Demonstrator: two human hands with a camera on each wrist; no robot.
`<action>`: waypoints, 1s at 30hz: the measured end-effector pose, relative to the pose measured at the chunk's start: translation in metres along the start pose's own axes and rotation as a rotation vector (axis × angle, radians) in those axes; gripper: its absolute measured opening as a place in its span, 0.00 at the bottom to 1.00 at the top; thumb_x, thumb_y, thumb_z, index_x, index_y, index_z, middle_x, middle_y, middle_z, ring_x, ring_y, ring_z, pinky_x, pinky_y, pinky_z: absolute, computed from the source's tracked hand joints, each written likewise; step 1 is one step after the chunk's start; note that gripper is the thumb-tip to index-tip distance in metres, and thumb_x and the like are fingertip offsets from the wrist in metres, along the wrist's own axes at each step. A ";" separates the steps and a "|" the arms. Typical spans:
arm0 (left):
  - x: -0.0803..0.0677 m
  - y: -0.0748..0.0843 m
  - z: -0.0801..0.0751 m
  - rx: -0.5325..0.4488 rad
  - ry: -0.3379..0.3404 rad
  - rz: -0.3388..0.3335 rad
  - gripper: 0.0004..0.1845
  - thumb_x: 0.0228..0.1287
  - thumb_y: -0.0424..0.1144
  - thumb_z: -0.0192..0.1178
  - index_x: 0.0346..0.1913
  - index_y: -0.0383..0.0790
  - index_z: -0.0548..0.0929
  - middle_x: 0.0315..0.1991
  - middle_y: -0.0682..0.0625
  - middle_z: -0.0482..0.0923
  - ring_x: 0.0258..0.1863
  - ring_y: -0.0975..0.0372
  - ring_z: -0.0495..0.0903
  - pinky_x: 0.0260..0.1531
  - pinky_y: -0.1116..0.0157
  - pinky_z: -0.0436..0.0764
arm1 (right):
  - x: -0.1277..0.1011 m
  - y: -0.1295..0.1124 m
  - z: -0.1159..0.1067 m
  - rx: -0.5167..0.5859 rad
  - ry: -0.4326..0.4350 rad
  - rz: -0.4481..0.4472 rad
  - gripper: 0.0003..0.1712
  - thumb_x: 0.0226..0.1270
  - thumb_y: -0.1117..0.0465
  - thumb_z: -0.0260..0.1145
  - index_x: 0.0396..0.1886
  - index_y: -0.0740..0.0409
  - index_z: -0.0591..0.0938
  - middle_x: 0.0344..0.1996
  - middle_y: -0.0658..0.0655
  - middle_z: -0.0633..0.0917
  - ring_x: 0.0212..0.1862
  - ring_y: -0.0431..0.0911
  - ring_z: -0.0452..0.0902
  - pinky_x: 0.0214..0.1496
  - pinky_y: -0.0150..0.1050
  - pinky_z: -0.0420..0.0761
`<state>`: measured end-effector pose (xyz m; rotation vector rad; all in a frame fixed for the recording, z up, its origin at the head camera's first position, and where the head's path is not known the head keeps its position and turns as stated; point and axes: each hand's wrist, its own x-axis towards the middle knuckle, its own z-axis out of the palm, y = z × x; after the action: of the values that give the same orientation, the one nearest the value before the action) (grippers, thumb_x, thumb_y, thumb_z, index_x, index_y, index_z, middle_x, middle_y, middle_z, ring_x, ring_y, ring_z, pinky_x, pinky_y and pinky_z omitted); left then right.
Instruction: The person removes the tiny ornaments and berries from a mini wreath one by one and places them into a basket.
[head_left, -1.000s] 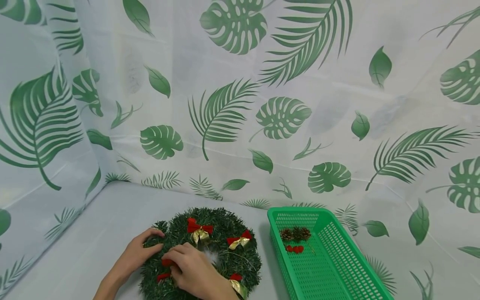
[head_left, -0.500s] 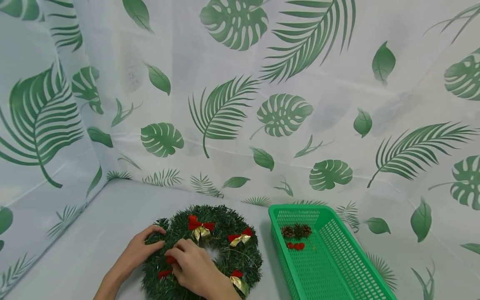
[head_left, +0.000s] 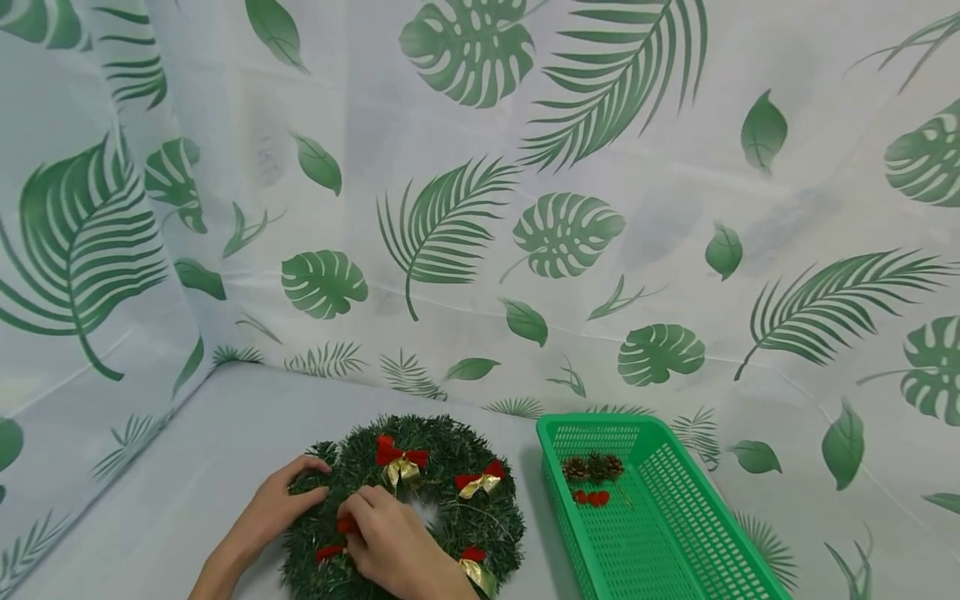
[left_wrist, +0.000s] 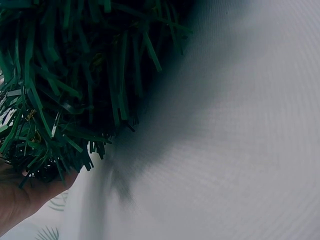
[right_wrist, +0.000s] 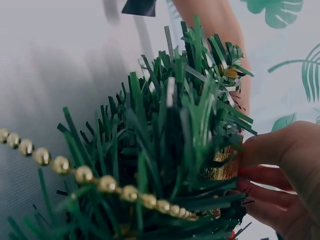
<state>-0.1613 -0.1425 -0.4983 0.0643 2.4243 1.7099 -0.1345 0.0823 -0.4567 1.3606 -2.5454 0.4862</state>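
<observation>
Barely shifted since the earlier frame: round green tinsel wreath (head_left: 405, 508) flat on pale grey table (head_left: 187, 467), beside green plastic mesh basket (head_left: 660, 533). Left hand (head_left: 273, 504) gripping wreath's left edge, fingers curled. Right hand (head_left: 386, 542) pinching small red bow (head_left: 347, 525) against wreath's near-left part.

Green mesh basket (head_left: 675, 533) (pine cones (head_left: 592, 467), red berries (head_left: 590, 498) inside), leaf-print cloth backdrop (head_left: 480, 208), grey tabletop (head_left: 187, 467)
</observation>
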 end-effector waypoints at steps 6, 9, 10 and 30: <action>0.000 -0.001 0.000 -0.002 -0.007 0.001 0.20 0.73 0.44 0.63 0.62 0.38 0.77 0.69 0.36 0.72 0.70 0.37 0.68 0.54 0.47 0.83 | -0.003 0.002 -0.001 0.053 0.043 -0.027 0.16 0.68 0.68 0.71 0.54 0.56 0.81 0.43 0.50 0.82 0.39 0.35 0.77 0.40 0.14 0.72; 0.000 -0.002 0.000 -0.006 -0.008 -0.007 0.21 0.73 0.44 0.63 0.62 0.38 0.77 0.69 0.36 0.71 0.71 0.37 0.67 0.54 0.46 0.83 | -0.004 0.002 -0.002 0.097 0.050 -0.033 0.14 0.68 0.69 0.71 0.51 0.57 0.83 0.44 0.51 0.82 0.39 0.35 0.77 0.42 0.12 0.72; 0.000 -0.002 0.000 -0.006 -0.009 -0.009 0.21 0.73 0.44 0.63 0.62 0.38 0.77 0.69 0.36 0.71 0.70 0.37 0.67 0.54 0.47 0.83 | -0.005 0.003 -0.003 0.120 0.048 -0.032 0.12 0.69 0.69 0.70 0.50 0.57 0.83 0.44 0.52 0.81 0.39 0.36 0.77 0.43 0.12 0.72; 0.001 -0.001 0.002 0.002 -0.006 -0.027 0.21 0.73 0.44 0.64 0.62 0.38 0.77 0.68 0.37 0.73 0.71 0.36 0.66 0.56 0.45 0.81 | -0.023 0.008 -0.025 0.340 0.057 0.060 0.15 0.69 0.72 0.68 0.53 0.60 0.83 0.48 0.56 0.83 0.45 0.43 0.83 0.46 0.21 0.80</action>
<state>-0.1623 -0.1413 -0.5003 0.0373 2.4115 1.6935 -0.1283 0.1135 -0.4429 1.3506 -2.5459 0.9922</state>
